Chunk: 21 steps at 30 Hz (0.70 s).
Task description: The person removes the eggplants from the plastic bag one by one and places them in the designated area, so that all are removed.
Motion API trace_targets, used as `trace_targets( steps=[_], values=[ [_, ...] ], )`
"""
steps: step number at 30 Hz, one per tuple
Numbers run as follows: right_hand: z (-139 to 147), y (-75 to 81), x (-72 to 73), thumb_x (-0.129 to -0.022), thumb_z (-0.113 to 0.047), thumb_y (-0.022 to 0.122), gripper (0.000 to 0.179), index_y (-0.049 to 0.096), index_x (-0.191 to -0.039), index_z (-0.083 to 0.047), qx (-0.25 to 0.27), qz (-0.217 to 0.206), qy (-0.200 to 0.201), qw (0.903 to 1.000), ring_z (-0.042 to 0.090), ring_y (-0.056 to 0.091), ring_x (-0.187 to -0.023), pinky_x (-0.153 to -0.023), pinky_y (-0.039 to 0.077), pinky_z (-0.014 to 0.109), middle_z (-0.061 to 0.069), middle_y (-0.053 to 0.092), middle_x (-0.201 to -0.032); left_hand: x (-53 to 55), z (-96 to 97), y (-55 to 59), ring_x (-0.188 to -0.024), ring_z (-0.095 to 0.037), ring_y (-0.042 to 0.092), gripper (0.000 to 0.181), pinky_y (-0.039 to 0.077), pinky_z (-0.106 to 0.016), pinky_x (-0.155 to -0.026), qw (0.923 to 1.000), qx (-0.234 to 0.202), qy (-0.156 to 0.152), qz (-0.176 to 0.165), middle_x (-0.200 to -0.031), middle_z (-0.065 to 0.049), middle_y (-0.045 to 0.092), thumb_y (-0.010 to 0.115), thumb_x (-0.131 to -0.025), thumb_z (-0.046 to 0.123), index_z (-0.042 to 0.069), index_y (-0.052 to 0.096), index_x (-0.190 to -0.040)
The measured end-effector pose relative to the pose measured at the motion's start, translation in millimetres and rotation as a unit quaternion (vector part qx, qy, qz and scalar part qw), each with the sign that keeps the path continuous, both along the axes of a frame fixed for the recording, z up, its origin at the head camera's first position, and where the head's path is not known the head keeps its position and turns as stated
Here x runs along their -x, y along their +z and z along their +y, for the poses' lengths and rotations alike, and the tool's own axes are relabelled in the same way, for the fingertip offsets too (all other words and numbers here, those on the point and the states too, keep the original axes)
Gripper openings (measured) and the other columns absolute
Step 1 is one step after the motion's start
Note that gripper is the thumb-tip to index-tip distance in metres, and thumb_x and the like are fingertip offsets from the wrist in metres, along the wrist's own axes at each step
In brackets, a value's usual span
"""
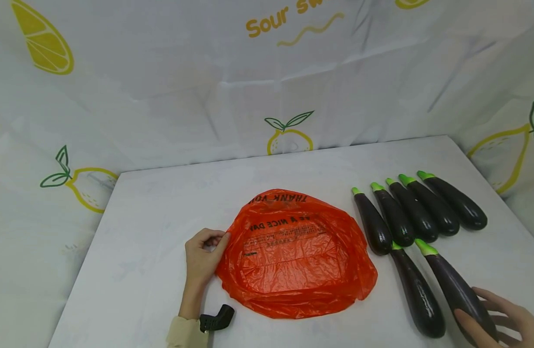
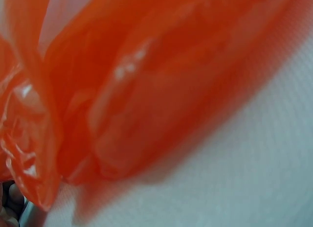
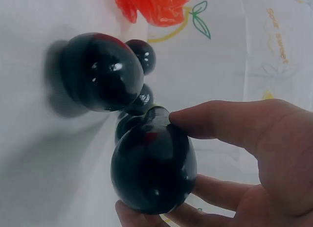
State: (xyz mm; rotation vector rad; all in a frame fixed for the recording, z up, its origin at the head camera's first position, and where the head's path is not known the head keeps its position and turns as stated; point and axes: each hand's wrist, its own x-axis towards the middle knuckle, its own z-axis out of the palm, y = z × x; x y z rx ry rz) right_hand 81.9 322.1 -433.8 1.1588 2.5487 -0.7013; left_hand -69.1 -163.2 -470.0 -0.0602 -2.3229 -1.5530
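A red plastic bag with black lettering lies spread with its mouth open in the head view. At its left edge my left hand pinches the rim between thumb and fingers; the left wrist view is filled with the bag's red film. My right hand grips an eggplant near its thick end, thumb on one side and fingers on the other. In the right wrist view the held eggplant shows its rounded end toward the camera. Beside it lies another eggplant.
Several more eggplants with green stems lie in a slanting row behind, right of the bag. The white table meets a white cloth backdrop printed with lemons. A black strap piece sits at the left wrist.
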Motion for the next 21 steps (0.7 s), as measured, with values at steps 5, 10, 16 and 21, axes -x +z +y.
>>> trace_targets(
  steps=[5, 10, 16, 21],
  values=[
    [6.8, -8.0, -2.0, -0.09, -0.047, 0.075, 0.095, 0.029, -0.156, 0.002, -0.003, -0.02, 0.014, 0.9997, 0.061, 0.038, -0.124, -0.096, 0.048, 0.067, 0.038, 0.032, -0.141, -0.5, 0.3, -0.2, -0.068, -0.004, 0.054, 0.006, 0.046, -0.015, -0.063, 1.0, -0.005, -0.003, 0.006, -0.073, -0.008, 0.068, 0.078, -0.087, 0.007, 0.001, 0.078, -0.087],
    [11.7, -16.1, -0.3, -0.087, -0.048, 0.078, 0.096, 0.031, -0.154, 0.003, -0.01, -0.033, 0.029, 0.999, 0.061, 0.04, -0.122, -0.095, 0.049, 0.065, 0.038, 0.032, -0.139, -0.8, 0.9, 0.0, -0.068, -0.004, 0.053, 0.006, 0.045, -0.014, -0.063, 0.9999, -0.008, -0.003, 0.012, -0.073, -0.01, 0.068, 0.078, -0.086, 0.004, -0.001, 0.077, -0.087],
    [9.2, -13.1, 5.6, -0.088, -0.05, 0.076, 0.095, 0.032, -0.153, 0.003, -0.013, -0.053, 0.04, 0.9977, 0.061, 0.042, -0.122, -0.093, 0.051, 0.063, 0.039, 0.032, -0.139, -0.6, 0.9, 0.5, -0.068, -0.004, 0.054, 0.004, 0.046, -0.015, -0.063, 0.9999, -0.006, -0.002, 0.009, -0.073, -0.009, 0.068, 0.079, -0.086, 0.005, 0.001, 0.078, -0.087],
    [2.9, 0.9, 10.7, -0.09, -0.05, 0.074, 0.089, 0.034, -0.15, 0.002, -0.016, -0.068, 0.052, 0.9962, 0.059, 0.046, -0.119, -0.088, 0.053, 0.063, 0.04, 0.036, -0.137, -0.3, 0.1, -0.5, -0.068, -0.004, 0.054, 0.006, 0.046, -0.015, -0.063, 0.9999, -0.01, -0.004, 0.007, -0.073, -0.006, 0.068, 0.079, -0.087, 0.008, 0.002, 0.078, -0.086]
  ],
)
